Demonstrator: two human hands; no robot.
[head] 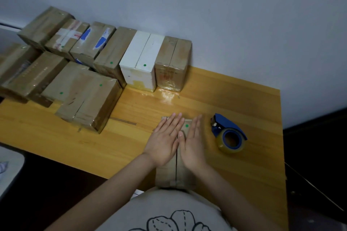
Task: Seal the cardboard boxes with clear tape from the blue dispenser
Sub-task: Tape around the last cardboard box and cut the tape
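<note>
Fingers (175, 123) of both hands lie straight and flat, grasping nothing; the left hand (164, 144) and right hand (193, 146) rest side by side on top of a small cardboard box (185, 176) at the table's (253, 103) near edge; its centre seam shows between them; the blue dispenser (226, 127) lies just right of the right hand, untouched; other boxes (90, 99) stand well apart, back left by the wall.
</note>
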